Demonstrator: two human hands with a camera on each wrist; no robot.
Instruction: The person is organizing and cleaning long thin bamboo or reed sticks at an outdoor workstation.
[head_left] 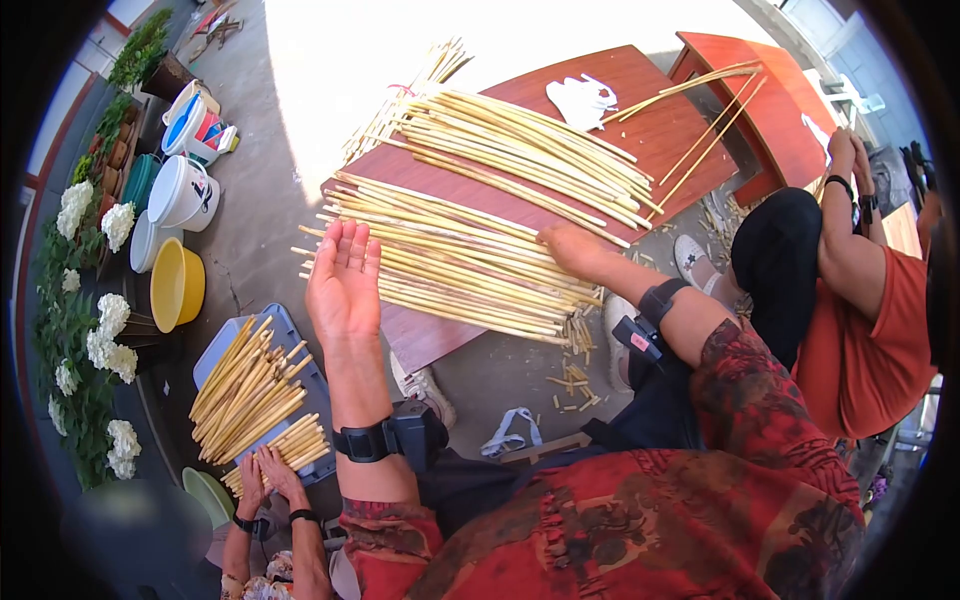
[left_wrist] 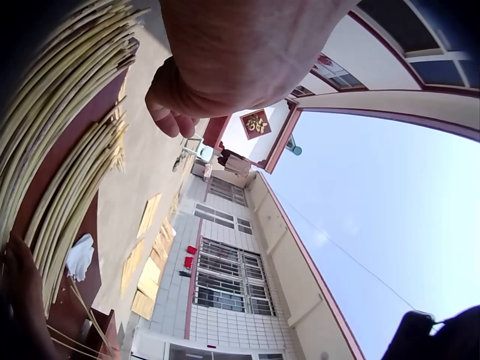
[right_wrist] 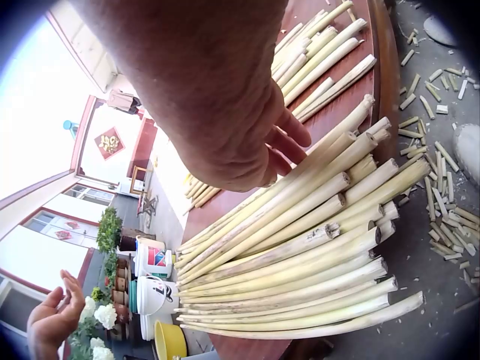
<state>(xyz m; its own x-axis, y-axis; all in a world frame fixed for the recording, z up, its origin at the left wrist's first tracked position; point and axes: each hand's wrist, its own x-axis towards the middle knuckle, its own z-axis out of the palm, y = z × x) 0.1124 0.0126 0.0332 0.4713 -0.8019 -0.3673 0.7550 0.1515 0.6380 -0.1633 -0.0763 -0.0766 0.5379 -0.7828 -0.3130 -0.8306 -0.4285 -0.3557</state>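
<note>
Long pale stalks (head_left: 450, 262) lie side by side in a near bundle on the reddish-brown table (head_left: 430, 335). My left hand (head_left: 345, 285) is raised palm up by their left ends, fingers loosely extended and holding nothing; the left wrist view shows the same hand (left_wrist: 217, 75) above the ground. At the bundle's other end, my right hand (head_left: 575, 250) is over the stalks. In the right wrist view its fingers (right_wrist: 289, 139) extend across the upper edge of the stalks (right_wrist: 300, 217) and touch them, with the thumb hidden. A second bundle (head_left: 530, 150) lies farther back.
White plastic (head_left: 582, 102) and a few loose stalks lie at the table's far side. Cut pieces (head_left: 575, 380) litter the ground. At lower left another person's hands (head_left: 265, 475) touch stalks on a tray (head_left: 317, 375). A person in orange (head_left: 870, 350) sits at right. Buckets (head_left: 183, 193) stand left.
</note>
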